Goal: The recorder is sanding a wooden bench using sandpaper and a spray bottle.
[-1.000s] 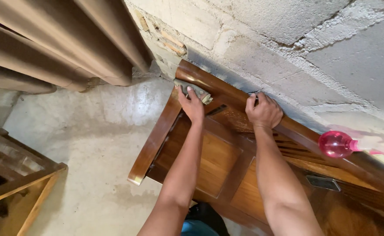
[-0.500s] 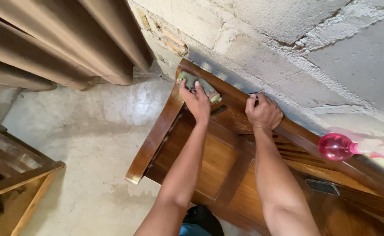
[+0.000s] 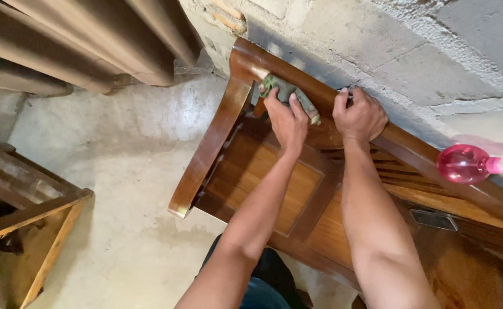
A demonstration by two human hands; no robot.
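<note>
A glossy brown wooden cabinet [image 3: 263, 171] with panelled doors stands against a grey block wall [image 3: 412, 51]. My left hand [image 3: 286, 120] presses a greenish cloth [image 3: 283, 88] onto the cabinet's top rail near its corner. To the right of it, my right hand [image 3: 360, 117] grips the back edge of the same rail, fingers curled over it next to the wall. A pink spray bottle [image 3: 466, 163] lies on the cabinet top farther right.
A concrete floor [image 3: 120, 171] spreads to the left. Beige ribbed cushions or rolls [image 3: 91, 40] lean at the upper left. A second wooden frame piece [image 3: 28, 217] sits at the lower left. My dark trousers [image 3: 263, 280] show below.
My left hand has slid the cloth to the right along the top rail, closer to my right hand. The view has shifted, so the cabinet sits higher in frame.
</note>
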